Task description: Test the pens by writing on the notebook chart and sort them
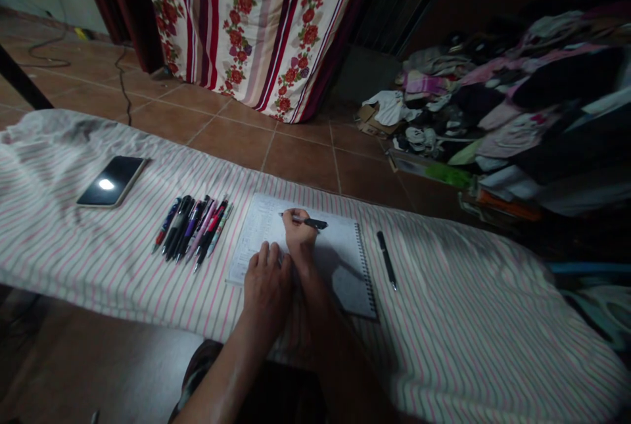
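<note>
A spiral notebook (340, 259) lies open on a surface covered by a striped cloth (73, 246). My right hand (299, 230) is closed around a black pen (308, 221), whose tip rests on the upper part of the page. My left hand (266, 282) lies flat with fingers stretched out on the notebook's lower left part, just beside the right wrist. A row of several coloured pens (194, 228) lies to the left of the notebook. One single black pen (387, 259) lies to its right.
A dark smartphone (112, 181) lies on the cloth at the far left. Beyond the cloth are brown floor tiles (300, 158), a floral striped curtain (256, 23) and a heap of clothes (517, 102) at the right. A cable (123, 82) runs over the floor.
</note>
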`<state>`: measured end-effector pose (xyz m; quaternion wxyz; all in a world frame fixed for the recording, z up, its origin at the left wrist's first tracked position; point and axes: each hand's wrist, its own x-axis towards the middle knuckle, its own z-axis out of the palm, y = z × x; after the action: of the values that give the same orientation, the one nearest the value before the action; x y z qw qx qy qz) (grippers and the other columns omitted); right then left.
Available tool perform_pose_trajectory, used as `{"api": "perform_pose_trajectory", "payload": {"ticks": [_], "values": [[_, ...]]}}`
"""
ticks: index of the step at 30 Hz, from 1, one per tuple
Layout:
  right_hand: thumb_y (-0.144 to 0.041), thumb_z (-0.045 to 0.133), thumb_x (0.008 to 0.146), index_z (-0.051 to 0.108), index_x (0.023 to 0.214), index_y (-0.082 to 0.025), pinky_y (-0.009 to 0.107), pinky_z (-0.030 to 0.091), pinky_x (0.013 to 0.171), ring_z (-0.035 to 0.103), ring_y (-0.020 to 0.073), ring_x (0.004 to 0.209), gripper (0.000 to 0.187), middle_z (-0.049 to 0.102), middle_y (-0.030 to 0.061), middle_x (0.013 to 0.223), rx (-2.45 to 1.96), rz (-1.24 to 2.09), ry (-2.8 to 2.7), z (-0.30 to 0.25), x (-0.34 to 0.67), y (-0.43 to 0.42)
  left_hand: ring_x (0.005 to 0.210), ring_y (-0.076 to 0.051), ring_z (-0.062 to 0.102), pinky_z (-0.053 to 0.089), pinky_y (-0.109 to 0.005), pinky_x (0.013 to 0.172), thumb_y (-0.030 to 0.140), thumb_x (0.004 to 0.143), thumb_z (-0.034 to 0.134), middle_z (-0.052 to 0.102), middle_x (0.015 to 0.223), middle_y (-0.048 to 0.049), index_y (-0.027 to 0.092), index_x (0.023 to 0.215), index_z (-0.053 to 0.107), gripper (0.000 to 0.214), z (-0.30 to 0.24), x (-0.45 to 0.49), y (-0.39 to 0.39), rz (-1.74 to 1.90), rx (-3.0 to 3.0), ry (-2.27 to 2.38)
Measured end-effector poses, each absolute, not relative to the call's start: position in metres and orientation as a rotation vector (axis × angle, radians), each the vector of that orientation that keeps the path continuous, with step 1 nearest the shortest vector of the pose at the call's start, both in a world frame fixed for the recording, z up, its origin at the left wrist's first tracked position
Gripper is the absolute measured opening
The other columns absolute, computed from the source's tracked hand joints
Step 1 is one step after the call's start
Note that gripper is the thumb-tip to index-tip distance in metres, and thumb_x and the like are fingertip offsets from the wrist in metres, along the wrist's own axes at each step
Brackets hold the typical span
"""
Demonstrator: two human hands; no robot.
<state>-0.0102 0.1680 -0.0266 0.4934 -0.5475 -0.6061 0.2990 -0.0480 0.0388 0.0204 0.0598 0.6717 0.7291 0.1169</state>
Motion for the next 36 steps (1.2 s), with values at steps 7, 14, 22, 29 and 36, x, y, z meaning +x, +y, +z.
{"api": "perform_pose_trajectory", "payload": {"ticks": [7,14,22,29,36], "values": [[-0.038,0.052,0.074,0.061,0.073,-0.016,0.026,0.047,0.054,0.06,0.0155,0.054,0.024,0.061,0.0014,0.054,-1.343,0.658,-1.555,-0.031,-0.01,0.169,0.123,-0.031,0.04,0.04,-0.042,0.092,0.014,0.087,0.036,0.05,0.127,-0.016,0.015,0.117,0.054,0.034,0.021,-0.048,0.039,0.319,2.034,2.199],[-0.038,0.051,0.075,0.06,0.077,-0.016,0.024,0.048,0.054,0.061,0.0143,0.055,0.024,0.063,0.0007,0.057,-1.361,0.685,-1.576,-0.038,-0.012,0.171,0.123,-0.029,0.041,0.041,-0.04,0.093,0.015,0.087,0.038,0.051,0.127,-0.0142,0.016,0.116,0.054,0.032,0.023,-0.047,0.039,0.271,2.032,2.227],[-0.036,0.051,0.073,0.06,0.07,-0.018,0.024,0.046,0.056,0.058,0.0149,0.055,0.021,0.059,-0.0002,0.052,-1.414,0.618,-1.601,-0.033,-0.011,0.17,0.124,-0.029,0.04,0.04,-0.041,0.094,0.016,0.088,0.037,0.05,0.128,-0.0136,0.015,0.116,0.053,0.033,0.02,-0.048,0.038,0.283,2.049,2.223],[-0.041,0.051,0.072,0.055,0.077,-0.017,0.019,0.041,0.045,0.055,0.0115,0.05,0.025,0.06,-0.0002,0.059,-1.294,0.909,-1.345,-0.024,-0.008,0.168,0.124,-0.03,0.039,0.04,-0.041,0.093,0.016,0.087,0.038,0.05,0.126,-0.0146,0.015,0.112,0.054,0.03,0.025,-0.047,0.039,0.269,2.03,2.212],[-0.045,0.053,0.074,0.053,0.08,-0.018,0.017,0.038,0.041,0.046,0.0075,0.042,0.028,0.051,-0.0056,0.052,-1.135,1.002,-1.249,-0.012,-0.006,0.162,0.121,-0.028,0.042,0.041,-0.039,0.091,0.016,0.087,0.039,0.053,0.121,-0.0128,0.016,0.107,0.056,0.026,0.028,-0.047,0.038,0.293,2.023,2.229]]}}
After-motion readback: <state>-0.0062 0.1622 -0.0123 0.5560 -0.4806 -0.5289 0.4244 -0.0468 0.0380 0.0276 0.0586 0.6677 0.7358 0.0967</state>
